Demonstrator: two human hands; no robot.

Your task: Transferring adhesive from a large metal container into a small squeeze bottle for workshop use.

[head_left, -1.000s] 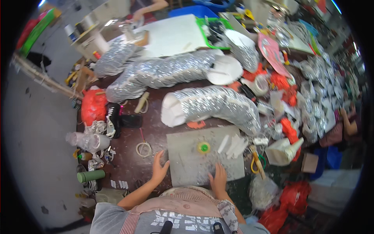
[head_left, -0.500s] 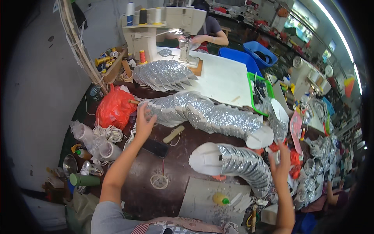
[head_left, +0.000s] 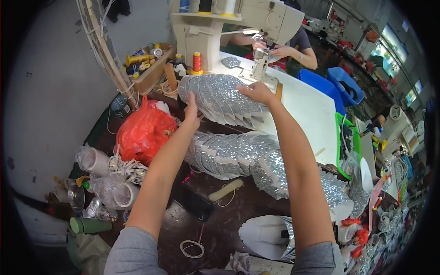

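A short stack of silver glitter pieces (head_left: pixel 219 97), overlapping like scales and resembling shoe uppers, lies at the near edge of the white sewing table. My left hand (head_left: pixel 192 114) grips its left end, thumb upright against the side. At the stack's upper right, my right hand (head_left: pixel 259 92) has its fingers curled over the pieces; some fingertips are hidden. Nearer to me stretches a longer row of silver glitter pieces (head_left: pixel 229 155), partly behind my right forearm. A white-lined stack (head_left: pixel 263 233) lies closer still, cut off by that arm.
Beyond the stack stands a sewing machine (head_left: pixel 197 41), where another person's hand (head_left: pixel 285 51) works. A red plastic bag (head_left: pixel 143 133), a box of thread spools (head_left: pixel 149 75) and wrapped rolls (head_left: pixel 114 190) crowd the left. A black phone (head_left: pixel 195 201) lies in front; a green basket (head_left: pixel 341 151) stands right.
Both hands have moved forward to the short stack, the left from beside the long row, the right from the lower right. The view has shifted, too.
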